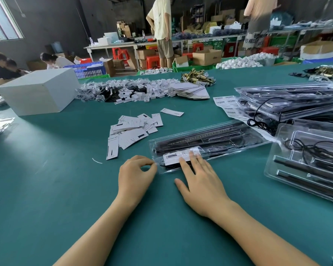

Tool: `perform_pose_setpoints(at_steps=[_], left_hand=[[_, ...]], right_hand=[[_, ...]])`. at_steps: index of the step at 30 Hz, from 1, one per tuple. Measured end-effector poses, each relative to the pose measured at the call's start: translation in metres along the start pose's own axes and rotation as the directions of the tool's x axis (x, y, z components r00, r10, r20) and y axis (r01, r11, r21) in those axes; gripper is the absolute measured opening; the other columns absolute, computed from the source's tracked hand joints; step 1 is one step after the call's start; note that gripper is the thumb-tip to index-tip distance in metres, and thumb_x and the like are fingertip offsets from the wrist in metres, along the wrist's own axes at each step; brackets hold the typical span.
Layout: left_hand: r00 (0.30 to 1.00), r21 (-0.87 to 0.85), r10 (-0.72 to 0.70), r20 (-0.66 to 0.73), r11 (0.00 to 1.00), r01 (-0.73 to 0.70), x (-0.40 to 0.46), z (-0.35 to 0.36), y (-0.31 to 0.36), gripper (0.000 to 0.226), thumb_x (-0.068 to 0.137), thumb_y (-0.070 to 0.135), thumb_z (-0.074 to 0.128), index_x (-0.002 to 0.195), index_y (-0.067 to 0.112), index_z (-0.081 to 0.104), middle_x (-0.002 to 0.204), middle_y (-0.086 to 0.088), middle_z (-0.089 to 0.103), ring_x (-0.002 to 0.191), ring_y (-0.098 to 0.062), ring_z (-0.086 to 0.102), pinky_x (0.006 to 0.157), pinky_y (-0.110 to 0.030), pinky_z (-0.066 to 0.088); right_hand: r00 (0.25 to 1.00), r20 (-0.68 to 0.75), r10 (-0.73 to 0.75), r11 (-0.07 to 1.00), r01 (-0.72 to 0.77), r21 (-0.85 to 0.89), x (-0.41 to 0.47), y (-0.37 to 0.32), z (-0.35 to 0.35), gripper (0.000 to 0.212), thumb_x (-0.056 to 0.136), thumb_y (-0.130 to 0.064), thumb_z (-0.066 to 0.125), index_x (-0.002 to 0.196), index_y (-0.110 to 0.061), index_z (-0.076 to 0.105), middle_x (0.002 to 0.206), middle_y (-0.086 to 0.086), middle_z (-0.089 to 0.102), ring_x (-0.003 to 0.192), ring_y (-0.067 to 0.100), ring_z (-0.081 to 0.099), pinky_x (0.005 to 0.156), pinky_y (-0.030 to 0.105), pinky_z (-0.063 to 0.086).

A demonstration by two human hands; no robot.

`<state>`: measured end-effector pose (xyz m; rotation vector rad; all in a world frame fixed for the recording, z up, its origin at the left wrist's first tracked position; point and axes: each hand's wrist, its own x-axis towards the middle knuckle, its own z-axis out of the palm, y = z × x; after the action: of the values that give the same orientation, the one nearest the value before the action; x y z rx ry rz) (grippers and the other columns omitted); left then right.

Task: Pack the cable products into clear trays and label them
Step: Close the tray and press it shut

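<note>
Head view, clear tray (pixel 206 143) laid on green table (pixel 65 189), its near-left corner pinched by left hand (pixel 136 174), white label (pixel 178 155) pressed flat by straight-fingered right hand (pixel 201 181), loose cards (pixel 135 127) heaped behind.

I count two hands of mine, one clear tray (pixel 206 143) up front, one white box (pixel 37 91). Two people stand behind; the loose white cards (pixel 133 129) are too jumbled to count.

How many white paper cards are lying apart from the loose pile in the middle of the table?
1. A single white card lies alone on the green table, just beyond the loose pile of cards. Others may be hidden in the heaps farther back.
</note>
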<state>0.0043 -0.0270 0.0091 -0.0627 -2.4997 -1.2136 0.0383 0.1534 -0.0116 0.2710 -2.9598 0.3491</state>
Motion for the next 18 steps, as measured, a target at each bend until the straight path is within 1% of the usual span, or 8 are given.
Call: perform_pose_setpoints(at_steps=[2,4,8,11,12,14,16,18], left_hand=[[1.0,0.003,-0.011,0.029,1.0,0.011,0.001,0.001,0.0,0.008,0.082,0.024,0.071,0.077,0.028,0.077,0.087,0.024,0.061,0.096,-0.012,0.056,0.08,-0.021,0.038],[0.998,0.036,-0.03,0.05,0.999,0.028,0.002,0.002,-0.001,0.008,0.084,0.029,0.071,0.087,0.027,0.078,0.087,0.023,0.056,0.099,-0.015,0.051,0.078,-0.02,0.031],[0.99,0.064,-0.06,0.125,0.997,0.053,0.001,0.007,0.002,0.015,0.088,0.029,0.067,0.099,0.026,0.076,0.081,0.011,0.05,0.094,-0.023,0.052,0.077,-0.027,0.036],[0.99,0.095,-0.037,0.14,0.995,0.024,-0.002,0.009,0.006,0.018,0.09,0.027,0.063,0.104,0.028,0.074,0.082,0.007,0.05,0.092,-0.024,0.052,0.083,-0.033,0.043],[0.99,0.101,-0.025,0.141,0.995,0.011,-0.003,0.009,0.007,0.019,0.09,0.027,0.063,0.105,0.029,0.074,0.082,0.006,0.049,0.091,-0.024,0.052,0.086,-0.035,0.044],[0.99,0.102,-0.007,0.143,0.995,-0.007,-0.004,0.01,0.008,0.021,0.091,0.026,0.061,0.107,0.032,0.073,0.083,0.004,0.049,0.091,-0.022,0.05,0.087,-0.036,0.043],[0.987,0.121,0.007,0.162,0.992,-0.027,-0.006,0.012,0.008,0.025,0.092,0.023,0.057,0.109,0.035,0.071,0.084,0.005,0.049,0.092,-0.019,0.045,0.088,-0.033,0.041],[0.981,0.15,0.014,0.193,0.988,-0.044,-0.006,0.013,0.008,0.031,0.094,0.02,0.052,0.112,0.038,0.069,0.084,0.008,0.048,0.092,-0.017,0.041,0.089,-0.032,0.038]], right_hand=[[1.0,-0.001,-0.001,1.0,0.001,0.016,0.001,0.0,0.0,0.068,0.098,-0.055,0.023,0.153,-0.023,0.001,0.159,0.009,-0.013,0.147,0.021,-0.013,0.117,0.032,-0.009],[1.0,-0.007,-0.008,1.0,0.008,0.03,0.001,-0.001,-0.001,0.068,0.098,-0.054,0.024,0.153,-0.022,0.002,0.16,0.009,-0.012,0.147,0.02,-0.013,0.117,0.031,-0.009],[0.999,-0.037,-0.015,0.998,0.017,0.054,0.001,-0.002,-0.003,0.064,0.099,-0.05,0.028,0.153,-0.02,0.01,0.16,0.011,-0.003,0.148,0.021,-0.006,0.116,0.029,-0.007],[0.995,-0.104,-0.006,0.997,0.014,0.081,0.001,-0.004,-0.005,0.057,0.101,-0.041,0.032,0.151,-0.018,0.022,0.159,0.013,0.012,0.148,0.023,0.004,0.116,0.026,-0.005],[0.992,-0.125,0.006,0.997,0.005,0.082,0.0,-0.005,-0.005,0.054,0.101,-0.038,0.035,0.15,-0.015,0.028,0.157,0.015,0.02,0.147,0.025,0.01,0.117,0.027,0.0],[0.983,-0.183,0.016,0.999,-0.009,0.04,-0.002,-0.006,-0.008,0.047,0.096,-0.026,0.052,0.138,-0.005,0.048,0.139,0.022,0.046,0.138,0.037,0.031,0.115,0.038,0.024],[0.952,-0.305,-0.006,1.0,0.002,-0.014,-0.002,-0.006,-0.007,0.037,0.083,-0.015,0.069,0.116,0.002,0.066,0.109,0.022,0.064,0.113,0.046,0.054,0.097,0.047,0.047],[0.927,-0.374,-0.022,1.0,0.012,-0.028,-0.004,-0.007,-0.007,0.028,0.077,-0.011,0.074,0.102,0.002,0.071,0.093,0.019,0.064,0.092,0.043,0.059,0.083,0.045,0.054]])
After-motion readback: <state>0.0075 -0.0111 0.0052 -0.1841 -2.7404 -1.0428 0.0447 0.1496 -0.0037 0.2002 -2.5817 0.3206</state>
